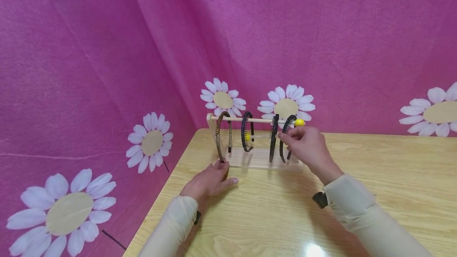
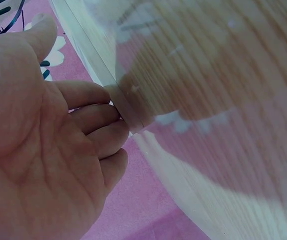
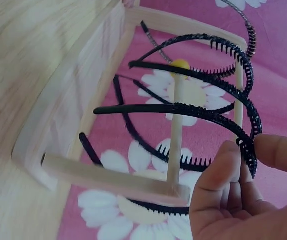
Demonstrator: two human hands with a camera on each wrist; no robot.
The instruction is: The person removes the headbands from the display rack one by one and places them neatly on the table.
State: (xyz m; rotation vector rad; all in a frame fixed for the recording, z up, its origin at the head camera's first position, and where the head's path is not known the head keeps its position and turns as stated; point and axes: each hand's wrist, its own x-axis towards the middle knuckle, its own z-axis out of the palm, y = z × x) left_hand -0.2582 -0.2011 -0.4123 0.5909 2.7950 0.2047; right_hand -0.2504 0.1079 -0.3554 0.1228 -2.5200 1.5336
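A wooden headband stand [image 1: 257, 163] sits on the table, with headbands hanging over its upper rod [image 1: 262, 120]. My right hand [image 1: 310, 146] pinches a black toothed headband [image 3: 251, 117] between thumb and fingertips, close to the rod's right end with its yellow ball [image 1: 299, 122]. Another black headband [image 1: 245, 132] hangs mid-rod, and a brown-gold headband [image 1: 218, 140] hangs at the left end. Below that one, my left hand [image 1: 208, 179] touches the front left of the stand's base with bent fingertips, palm bare in the left wrist view.
The wood-grain table [image 1: 264, 217] extends to the front and right. A pink cloth with white daisies [image 1: 321, 50] stands close behind and to the left. A lower rod [image 3: 175, 135] on the stand also carries a yellow ball [image 3: 180, 68].
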